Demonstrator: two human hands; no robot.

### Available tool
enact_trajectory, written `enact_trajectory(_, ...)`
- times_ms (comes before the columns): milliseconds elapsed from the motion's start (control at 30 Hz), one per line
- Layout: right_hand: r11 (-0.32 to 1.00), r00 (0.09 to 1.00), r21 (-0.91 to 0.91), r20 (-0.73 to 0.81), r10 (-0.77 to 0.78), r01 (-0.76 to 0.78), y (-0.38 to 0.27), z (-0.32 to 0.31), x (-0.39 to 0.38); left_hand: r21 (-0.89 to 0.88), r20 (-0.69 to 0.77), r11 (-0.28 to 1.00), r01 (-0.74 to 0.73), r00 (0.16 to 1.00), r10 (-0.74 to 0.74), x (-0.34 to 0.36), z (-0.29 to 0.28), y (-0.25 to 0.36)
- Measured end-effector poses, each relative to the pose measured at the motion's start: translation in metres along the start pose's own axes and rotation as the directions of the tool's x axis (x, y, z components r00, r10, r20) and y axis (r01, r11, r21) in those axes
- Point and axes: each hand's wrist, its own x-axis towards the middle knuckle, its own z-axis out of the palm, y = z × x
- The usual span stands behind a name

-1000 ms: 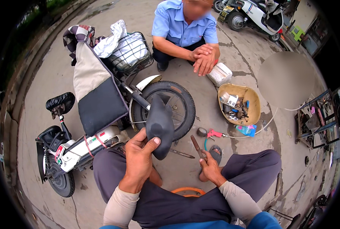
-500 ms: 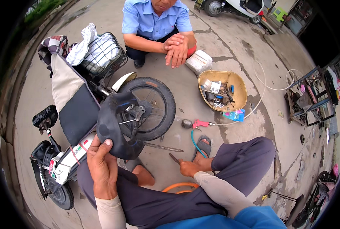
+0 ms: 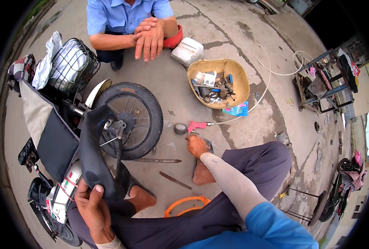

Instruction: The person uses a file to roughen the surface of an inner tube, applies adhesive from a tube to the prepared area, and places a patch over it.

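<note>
Our left grip (image 3: 94, 211) pinches a black tube (image 3: 93, 151); at twelve o'clock from our right grip (image 3: 197, 145), closure unclear, lies a pink inflator (image 3: 197, 125).

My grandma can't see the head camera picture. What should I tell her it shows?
A person's left hand holds a black rubber tube by the wheel of a scooter, and the right hand is close to a pink air tool. Another person in a blue shirt crouches opposite, near a yellowish basin.
</note>
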Motion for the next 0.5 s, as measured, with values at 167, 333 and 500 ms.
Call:
enact_trajectory(167,0.947,0.959,-0.179,0.147,-0.244,0.268,0.035,-0.004,0.013,0.015,-0.036,0.999,0.034,0.999,-0.034,-0.001,0.000,-0.002)
enact_trajectory(333,0.862,0.851,-0.354,0.503,-0.150,0.362,0.021,-0.016,-0.006,0.012,-0.119,1.000,-0.014,0.993,0.015,0.002,-0.002,0.002)
enact_trajectory(500,0.891,0.678,-0.364,0.585,0.445,-0.271,0.043,-0.058,-0.028,-0.143,-0.214,0.988,-0.051,0.977,0.019,0.003,-0.008,0.004)
